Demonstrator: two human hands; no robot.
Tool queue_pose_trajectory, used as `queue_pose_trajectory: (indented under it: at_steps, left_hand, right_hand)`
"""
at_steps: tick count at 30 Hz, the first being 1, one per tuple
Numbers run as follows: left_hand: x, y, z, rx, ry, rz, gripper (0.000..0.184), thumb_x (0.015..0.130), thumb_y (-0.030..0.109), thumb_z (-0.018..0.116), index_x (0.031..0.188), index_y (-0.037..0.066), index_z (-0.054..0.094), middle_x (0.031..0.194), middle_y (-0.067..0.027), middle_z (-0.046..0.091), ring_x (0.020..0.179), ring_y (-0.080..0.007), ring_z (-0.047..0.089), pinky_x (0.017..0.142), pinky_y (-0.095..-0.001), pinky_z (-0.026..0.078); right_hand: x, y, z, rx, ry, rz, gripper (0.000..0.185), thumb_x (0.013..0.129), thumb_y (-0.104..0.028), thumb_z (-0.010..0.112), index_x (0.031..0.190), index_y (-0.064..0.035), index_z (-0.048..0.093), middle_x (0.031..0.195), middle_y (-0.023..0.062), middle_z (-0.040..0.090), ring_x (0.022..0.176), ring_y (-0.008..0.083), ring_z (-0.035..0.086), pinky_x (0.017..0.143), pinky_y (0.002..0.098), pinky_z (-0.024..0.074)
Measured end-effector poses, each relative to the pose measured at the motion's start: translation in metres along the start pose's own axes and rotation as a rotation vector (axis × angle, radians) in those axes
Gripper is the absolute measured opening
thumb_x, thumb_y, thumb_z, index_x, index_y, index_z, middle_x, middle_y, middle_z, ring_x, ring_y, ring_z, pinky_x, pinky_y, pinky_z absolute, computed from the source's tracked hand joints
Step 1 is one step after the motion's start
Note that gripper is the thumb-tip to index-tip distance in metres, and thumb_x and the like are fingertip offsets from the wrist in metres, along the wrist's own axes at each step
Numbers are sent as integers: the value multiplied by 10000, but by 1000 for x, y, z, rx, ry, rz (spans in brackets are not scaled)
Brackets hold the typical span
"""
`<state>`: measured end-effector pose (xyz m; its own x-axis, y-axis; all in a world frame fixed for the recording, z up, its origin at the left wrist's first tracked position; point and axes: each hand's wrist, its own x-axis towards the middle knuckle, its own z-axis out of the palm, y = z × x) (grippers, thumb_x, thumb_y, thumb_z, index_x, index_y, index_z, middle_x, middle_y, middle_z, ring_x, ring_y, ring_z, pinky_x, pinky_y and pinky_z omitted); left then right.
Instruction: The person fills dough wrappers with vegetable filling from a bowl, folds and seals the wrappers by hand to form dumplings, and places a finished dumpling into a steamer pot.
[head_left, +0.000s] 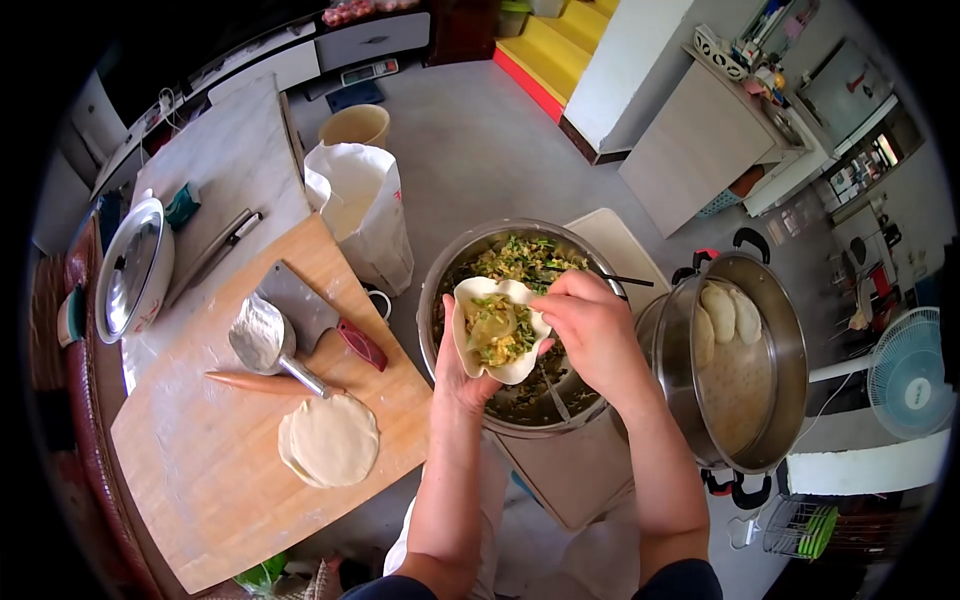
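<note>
Over the steel bowl [432, 350] of chopped green and yellow filling [520, 253], my left hand [462, 388] cups a round dough wrapper [518, 372]. A heap of the same filling sits inside the wrapper, whose edge curls up in waves. My right hand [592, 325] pinches the wrapper's right rim between thumb and fingers. A metal spoon handle [554, 392] and a dark thin stick [632, 281] show at the bowl. On the wooden board [190, 470] to the left lies a stack of flat dough rounds [330, 440].
A rolling pin [240, 381], a floury metal scoop [258, 335] and a cleaver [300, 305] lie on the board. Behind it stands a white sack [385, 235]. At right, a steamer pot [790, 400] holds several folded dumplings [745, 315]. A fan [908, 375] stands further right.
</note>
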<state>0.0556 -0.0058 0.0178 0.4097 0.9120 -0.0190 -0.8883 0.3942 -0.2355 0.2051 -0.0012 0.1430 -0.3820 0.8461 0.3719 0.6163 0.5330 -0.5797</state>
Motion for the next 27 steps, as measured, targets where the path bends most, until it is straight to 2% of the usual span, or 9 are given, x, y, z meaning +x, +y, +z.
queue_pose_trajectory:
  at_steps: [2,3,6,10,13,16,19,22,27]
  left_hand:
    - [1,1,-2,-22,-8,-6,696,997,644,325,1395,94,472,1353,-180,560,1224,-408,558,985,-662,472]
    - [2,1,-5,97,-53,44,615,1021,560,398,1357,61,528,1307,-162,608,1185,-338,597,1003,-526,502]
    - [4,4,-11,72,49,68,612,1024,558,392,1347,58,534,1293,-160,617,1173,-328,605,1006,-502,501]
    - [3,5,-11,46,30,57,607,1020,561,399,1335,62,541,1287,-163,622,1167,-336,611,1017,-518,493]
    - [2,5,-8,51,10,41,609,1017,561,405,1335,60,542,1292,-164,620,1176,-336,608,1023,-521,490]
    - [4,6,-11,36,-14,33,612,1018,555,411,1340,50,538,1293,-171,619,1189,-335,602,1026,-517,489]
    - [5,6,-10,28,-24,87,652,1017,571,393,1373,35,503,1321,-199,592,1202,-373,585,1031,-528,484]
    - [4,2,6,62,68,122,753,991,657,326,1412,46,451,1373,-204,545,1219,-414,562,1020,-564,484]
    - [4,-2,-3,112,-6,108,834,965,708,302,1444,34,410,1404,-228,510,1253,-469,517,1055,-566,454]
  right_hand:
    - [5,5,7,-137,-43,-73,185,738,48,690,912,-10,717,846,51,600,885,191,636,610,313,541]
    - [8,8,10,-185,-62,-107,178,728,32,697,896,-23,719,846,48,602,884,200,632,631,327,540]
    - [16,4,11,-367,-111,-176,149,706,-11,706,849,-52,718,833,41,605,872,221,629,685,357,533]
    - [24,3,15,-416,-117,-190,148,692,-49,716,840,-62,717,832,43,623,856,224,631,701,367,530]
    - [24,14,20,-318,-107,-261,173,714,-5,730,880,-37,694,859,55,652,844,261,634,691,366,529]
    - [21,17,22,-242,26,-294,189,717,22,713,896,-32,689,920,70,664,855,268,627,703,358,528]
    - [3,6,14,-207,67,-238,214,706,1,718,906,-67,687,958,49,638,892,264,611,744,370,525]
    - [-29,-2,23,-140,57,-274,247,685,-15,751,913,-83,684,1001,37,618,907,257,592,753,383,513]
    - [-54,1,42,-221,77,-282,368,640,-23,779,986,-113,692,1030,20,598,979,236,571,858,389,481]
